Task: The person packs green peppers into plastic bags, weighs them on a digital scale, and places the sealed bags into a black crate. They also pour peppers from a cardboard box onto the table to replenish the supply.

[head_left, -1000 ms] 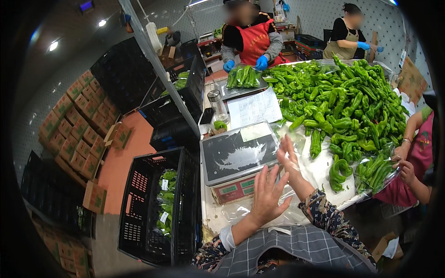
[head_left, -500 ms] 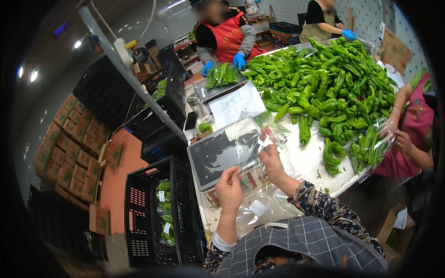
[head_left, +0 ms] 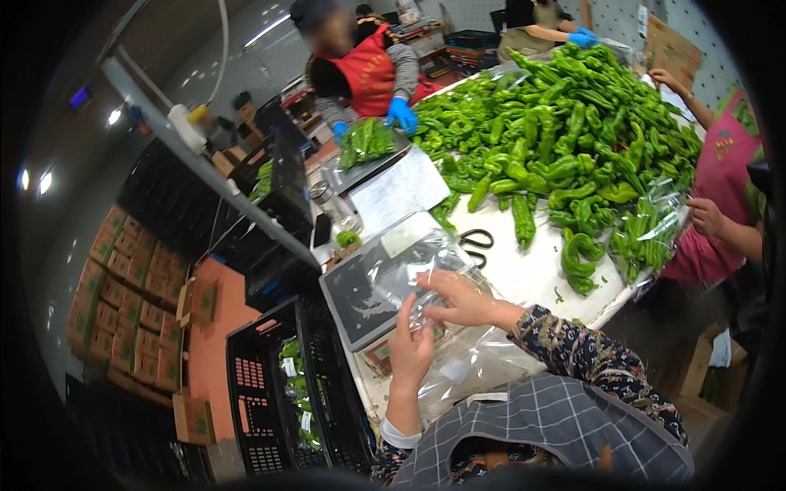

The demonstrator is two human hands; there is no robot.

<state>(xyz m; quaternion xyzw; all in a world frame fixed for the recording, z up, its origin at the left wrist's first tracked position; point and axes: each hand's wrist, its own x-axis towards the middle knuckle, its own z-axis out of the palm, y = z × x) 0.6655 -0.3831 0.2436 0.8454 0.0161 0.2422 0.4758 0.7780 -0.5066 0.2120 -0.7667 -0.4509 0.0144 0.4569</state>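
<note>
Your left hand [head_left: 409, 348] and right hand [head_left: 458, 296] meet over the near edge of the desk [head_left: 532, 274], both pinching a clear plastic bag [head_left: 405, 266]. The left hand's fingers point up and grip the bag's lower edge; the right hand's fingers close on the film just beside them, at 1 o'clock from the left hand. The bag lies spread across the flat grey scale [head_left: 368, 295], covering much of its top.

More clear bags [head_left: 467, 368] lie in a loose stack at 5 o'clock from your hands, against your patterned sleeve. Black-handled scissors [head_left: 476, 241] rest on the desk at 1 o'clock from the scale. A large heap of green peppers [head_left: 557, 123] fills the far half of the desk, toward 1 o'clock.

At 12 o'clock a person in a red apron, wearing blue gloves [head_left: 401, 114], holds a filled bag of peppers [head_left: 367, 139] over a second scale. At 3 o'clock another person's hand [head_left: 706, 217] holds a partly filled bag [head_left: 647, 237]. A black crate [head_left: 286, 385] with bagged peppers stands on the floor at 9 o'clock from your hands, with stacked cardboard boxes [head_left: 123, 295] beyond it.
</note>
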